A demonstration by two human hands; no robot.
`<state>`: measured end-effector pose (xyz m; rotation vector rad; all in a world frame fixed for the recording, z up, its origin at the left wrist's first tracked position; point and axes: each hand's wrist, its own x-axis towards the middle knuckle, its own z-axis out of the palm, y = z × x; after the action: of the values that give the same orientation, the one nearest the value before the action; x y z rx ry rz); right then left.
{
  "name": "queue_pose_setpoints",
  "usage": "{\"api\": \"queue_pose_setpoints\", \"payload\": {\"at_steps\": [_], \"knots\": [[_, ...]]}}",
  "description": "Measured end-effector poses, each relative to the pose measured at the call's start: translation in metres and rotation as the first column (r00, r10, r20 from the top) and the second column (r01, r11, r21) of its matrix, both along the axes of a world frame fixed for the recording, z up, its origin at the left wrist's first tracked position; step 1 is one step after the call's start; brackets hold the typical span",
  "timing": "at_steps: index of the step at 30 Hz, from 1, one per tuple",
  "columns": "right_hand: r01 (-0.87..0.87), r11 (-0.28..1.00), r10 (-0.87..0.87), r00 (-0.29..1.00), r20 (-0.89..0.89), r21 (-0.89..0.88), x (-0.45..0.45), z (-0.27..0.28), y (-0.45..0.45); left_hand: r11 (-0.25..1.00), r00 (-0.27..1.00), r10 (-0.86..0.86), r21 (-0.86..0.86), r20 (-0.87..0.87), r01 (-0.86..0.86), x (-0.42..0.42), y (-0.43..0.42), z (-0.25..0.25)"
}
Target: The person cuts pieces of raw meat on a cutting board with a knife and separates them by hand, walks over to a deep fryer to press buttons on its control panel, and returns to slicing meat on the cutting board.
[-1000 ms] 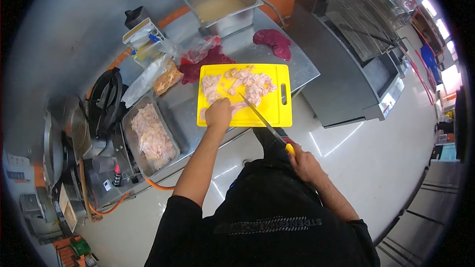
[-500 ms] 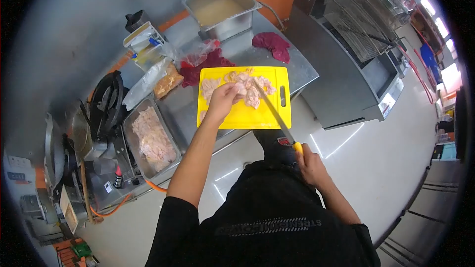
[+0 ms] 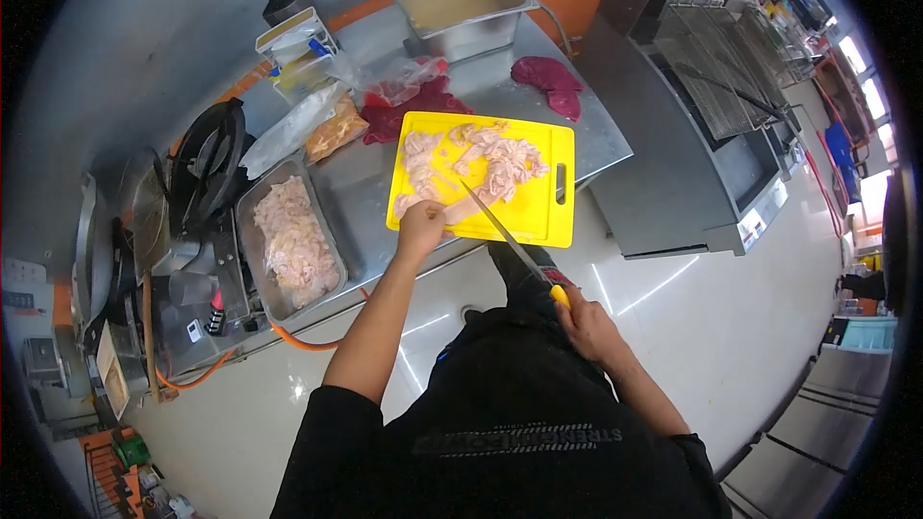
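Soft, slick and light: best held by one end

A limp strip of pale pink raw meat [image 3: 468,212] lies on the near left part of a yellow rectangular plastic cutting board [image 3: 534,218]. The left hand [image 3: 421,229] pinches the strip's left end, fingers narrow. The right hand [image 3: 588,326] wraps the yellow handle of a long grey metal knife [image 3: 514,243], its blade crossing the strip; contact cannot be told. The meat should be floppy and slippery, so a flat, firm pinch at the left end suits it. The knife looks stiff, best held by its handle.
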<state>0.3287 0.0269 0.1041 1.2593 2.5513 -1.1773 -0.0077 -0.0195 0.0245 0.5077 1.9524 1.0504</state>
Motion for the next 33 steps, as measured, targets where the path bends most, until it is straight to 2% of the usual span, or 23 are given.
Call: {"api": "queue_pose_setpoints", "payload": {"at_steps": [1,2,3,4,6,7,9,13,15,25,29,31,33], "knots": [[-0.011,1.000,0.011,1.000,0.010,-0.001,-0.001,-0.001,-0.001,1.000,1.000,0.002,-0.002,0.000,-0.002,0.000,-0.002,0.003],[-0.012,1.000,0.012,1.000,0.009,-0.003,-0.001,-0.002,-0.002,0.995,0.968,-0.083,-0.066,-0.237,0.069,0.001,-0.003,0.005],[-0.010,1.000,0.010,1.000,0.026,-0.015,-0.002,-0.001,-0.002,0.982,0.873,-0.176,-0.144,-0.454,0.123,0.002,-0.004,0.012],[-0.005,1.000,0.007,0.999,0.042,-0.026,-0.002,-0.001,-0.003,0.982,0.873,-0.176,-0.144,-0.454,0.122,0.004,-0.003,0.018],[-0.002,1.000,0.003,0.999,0.049,-0.023,-0.002,0.001,-0.004,0.965,0.739,-0.242,-0.234,-0.629,0.117,0.009,-0.001,0.026],[0.003,1.000,-0.002,0.998,0.056,-0.019,-0.002,0.002,-0.004,0.965,0.737,-0.244,-0.233,-0.630,0.121,0.010,0.000,0.022],[0.009,0.999,-0.007,0.998,0.060,-0.037,-0.003,0.008,-0.005,0.980,0.615,-0.166,-0.061,-0.771,0.188,0.015,0.002,0.016],[-0.011,0.998,0.015,0.998,0.057,-0.060,-0.002,0.006,-0.006,0.967,0.597,-0.213,-0.077,-0.774,0.244,0.021,0.006,0.010],[-0.012,0.998,0.017,0.997,0.071,-0.067,-0.002,0.005,-0.005,0.969,0.501,-0.159,-0.038,-0.850,0.244,0.023,0.008,0.003],[-0.057,0.994,0.064,0.995,0.080,-0.092,-0.005,0.008,-0.003,0.970,0.537,-0.066,0.072,-0.841,0.232,0.026,0.007,-0.010],[-0.055,0.995,0.061,0.995,0.074,-0.084,-0.024,-0.014,-0.002,0.961,0.504,-0.020,0.122,-0.863,0.247,0.027,0.007,-0.016],[-0.066,0.998,0.066,0.997,-0.030,-0.016,-0.041,-0.031,0.002,0.957,0.503,-0.008,0.139,-0.864,0.254,0.027,0.007,-0.016],[-0.069,0.998,0.069,0.998,-0.011,-0.009,-0.070,-0.038,0.008,0.947,0.453,-0.006,0.141,-0.892,0.289,0.026,0.006,-0.016]]}}
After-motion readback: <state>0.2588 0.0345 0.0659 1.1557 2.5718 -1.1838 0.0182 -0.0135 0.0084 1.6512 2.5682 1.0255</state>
